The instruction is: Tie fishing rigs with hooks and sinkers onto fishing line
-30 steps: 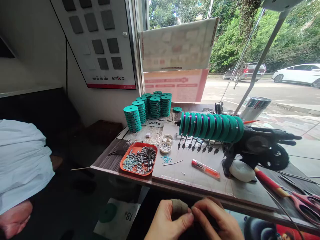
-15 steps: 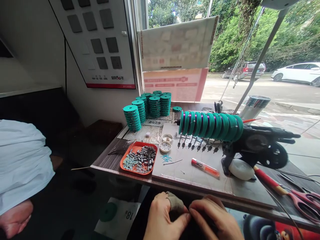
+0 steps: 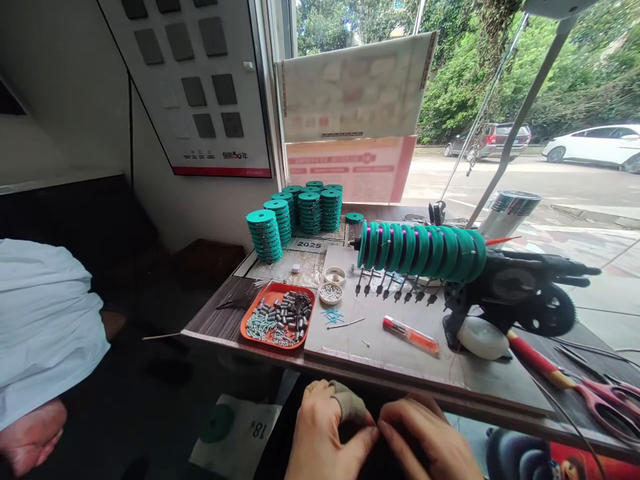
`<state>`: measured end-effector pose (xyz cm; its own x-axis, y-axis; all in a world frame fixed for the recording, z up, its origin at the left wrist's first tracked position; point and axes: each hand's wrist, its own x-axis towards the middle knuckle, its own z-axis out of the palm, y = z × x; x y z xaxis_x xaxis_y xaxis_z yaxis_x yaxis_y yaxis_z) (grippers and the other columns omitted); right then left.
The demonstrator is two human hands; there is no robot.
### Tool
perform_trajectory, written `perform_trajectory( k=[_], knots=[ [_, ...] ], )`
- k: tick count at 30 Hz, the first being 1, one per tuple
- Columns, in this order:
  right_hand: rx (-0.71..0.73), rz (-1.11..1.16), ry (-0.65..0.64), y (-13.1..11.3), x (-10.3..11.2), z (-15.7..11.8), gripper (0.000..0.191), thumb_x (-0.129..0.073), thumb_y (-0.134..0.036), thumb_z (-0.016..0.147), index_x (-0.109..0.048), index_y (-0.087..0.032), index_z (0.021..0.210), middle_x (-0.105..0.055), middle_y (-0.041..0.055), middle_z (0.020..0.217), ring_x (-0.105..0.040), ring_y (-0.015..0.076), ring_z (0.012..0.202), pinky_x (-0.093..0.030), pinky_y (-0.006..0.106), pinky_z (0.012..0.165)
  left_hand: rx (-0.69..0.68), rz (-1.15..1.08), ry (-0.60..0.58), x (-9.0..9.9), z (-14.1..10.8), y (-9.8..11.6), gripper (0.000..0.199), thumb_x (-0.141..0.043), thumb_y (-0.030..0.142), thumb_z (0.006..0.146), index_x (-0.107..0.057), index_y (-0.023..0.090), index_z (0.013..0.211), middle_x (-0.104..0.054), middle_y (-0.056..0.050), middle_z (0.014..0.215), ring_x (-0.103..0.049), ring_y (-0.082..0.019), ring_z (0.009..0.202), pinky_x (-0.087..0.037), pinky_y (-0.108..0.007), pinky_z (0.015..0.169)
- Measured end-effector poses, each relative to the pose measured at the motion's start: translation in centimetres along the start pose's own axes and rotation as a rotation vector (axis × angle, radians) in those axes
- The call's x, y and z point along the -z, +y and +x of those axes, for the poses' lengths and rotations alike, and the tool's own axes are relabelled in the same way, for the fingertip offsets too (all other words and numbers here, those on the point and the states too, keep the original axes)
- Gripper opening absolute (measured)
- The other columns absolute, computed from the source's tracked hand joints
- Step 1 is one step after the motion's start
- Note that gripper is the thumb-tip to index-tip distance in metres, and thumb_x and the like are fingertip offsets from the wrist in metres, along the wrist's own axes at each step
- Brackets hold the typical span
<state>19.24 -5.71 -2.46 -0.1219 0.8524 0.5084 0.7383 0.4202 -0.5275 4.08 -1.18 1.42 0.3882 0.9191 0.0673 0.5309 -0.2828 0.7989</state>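
Round green discs [image 3: 264,239] are standing in ridged stacks, far left; near, left hand [image 3: 325,430] (cloth-wrapped finger [image 3: 349,403]) and right hand [image 3: 427,433] are facing inward, curled, can't tell if pinching anything.

On the wall board [image 3: 200,150], read "保用50年" near the lower edge. On the printed sheet [image 3: 309,245] lying on your tabletop [image 3: 213,319], locate "2025". Below, the pale bag or sheet [image 3: 243,430] shows you "18" upside down. Lettering on the pink panel [image 3: 345,188] is illegible.

Wht car [image 3: 595,148], dk SUV [image 3: 507,139] outside; trees [image 3: 565,80] bhnd.
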Motion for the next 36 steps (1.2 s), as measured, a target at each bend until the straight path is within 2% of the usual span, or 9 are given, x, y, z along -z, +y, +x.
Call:
perform_trajectory(
  k=[4, 8, 13, 22, 25, 31, 36],
  knots=[
    [0.102, -0.057, -0.084, 0.4, 0.8, 0.4, 0.012, -0.041, -0.017, 0.091, -0.048, -0.023, 0.083, -0.060, -0.0047, 0.068, -0.059, 0.0104, 0.061, -0.046, 0.020, 0.061, -0.011, 0.100, -0.052, 0.7, 0.2, 0.9, 0.006, -0.070, 0.008, 0.063, -0.071, 0.014, 0.062, -0.066, -0.007, 0.070, -0.058, -0.024, 0.079, -0.045, -0.035, 0.070],
    [0.162, -0.146, -0.060, 0.5, 0.9, 0.6, 0.015, -0.036, -0.017, 0.094, -0.048, -0.023, 0.086, -0.061, -0.0041, 0.069, -0.059, 0.0110, 0.061, -0.044, 0.021, 0.062, -0.009, 0.134, -0.077, 0.9, 0.3, 1.0, 0.006, -0.071, 0.008, 0.062, -0.071, 0.013, 0.064, -0.068, -0.008, 0.072, -0.057, -0.025, 0.081, -0.045, -0.037, 0.073],
    [0.238, -0.255, -0.033, 0.6, 0.5, 0.5, 0.028, -0.027, -0.018, 0.097, -0.048, -0.022, 0.080, -0.058, -0.0051, 0.063, -0.055, 0.0123, 0.056, -0.039, 0.026, 0.067, -0.016, 0.186, -0.076, 0.7, 0.3, 0.9, 0.005, -0.072, 0.009, 0.062, -0.071, 0.014, 0.063, -0.069, -0.008, 0.073, -0.057, -0.025, 0.082, -0.045, -0.038, 0.073],
    [0.262, -0.291, 0.017, 0.0, 0.5, 0.6, 0.036, -0.021, -0.024, 0.100, -0.047, -0.022, 0.075, -0.055, -0.0059, 0.058, -0.053, 0.0117, 0.052, -0.034, 0.027, 0.070, -0.065, 0.276, -0.099, 0.7, 0.2, 1.2, 0.006, -0.070, 0.007, 0.063, -0.068, 0.013, 0.062, -0.068, -0.007, 0.069, -0.056, -0.023, 0.079, -0.043, -0.039, 0.074],
    [0.278, -0.299, 0.055, 0.0, 0.3, 0.7, 0.038, -0.020, -0.024, 0.100, -0.047, -0.022, 0.073, -0.053, -0.0064, 0.055, -0.051, 0.0112, 0.049, -0.033, 0.027, 0.069, -0.102, 0.303, -0.090, 0.7, 0.2, 1.1, 0.007, -0.071, 0.006, 0.061, -0.067, 0.013, 0.060, -0.067, -0.006, 0.066, -0.056, -0.022, 0.075, -0.043, -0.038, 0.072],
    [0.289, -0.313, 0.050, 0.2, 0.1, 0.5, 0.038, -0.021, -0.020, 0.099, -0.049, -0.021, 0.073, -0.053, -0.0063, 0.055, -0.050, 0.0112, 0.050, -0.032, 0.028, 0.072, -0.217, 0.338, -0.053, 0.6, 0.2, 0.5, 0.009, -0.073, 0.011, 0.061, -0.065, 0.015, 0.059, -0.066, -0.003, 0.064, -0.056, -0.019, 0.070, -0.043, -0.037, 0.072],
    [0.302, -0.348, 0.070, -0.2, 0.2, 0.7, 0.040, -0.020, -0.020, 0.099, -0.048, -0.021, 0.071, -0.051, -0.0062, 0.053, -0.049, 0.0114, 0.048, -0.031, 0.029, 0.071, -0.194, 0.397, -0.067, 0.7, 0.3, 0.8, 0.010, -0.074, 0.013, 0.061, -0.065, 0.014, 0.057, -0.065, -0.004, 0.062, -0.057, -0.019, 0.068, -0.043, -0.038, 0.072]
  ],
)
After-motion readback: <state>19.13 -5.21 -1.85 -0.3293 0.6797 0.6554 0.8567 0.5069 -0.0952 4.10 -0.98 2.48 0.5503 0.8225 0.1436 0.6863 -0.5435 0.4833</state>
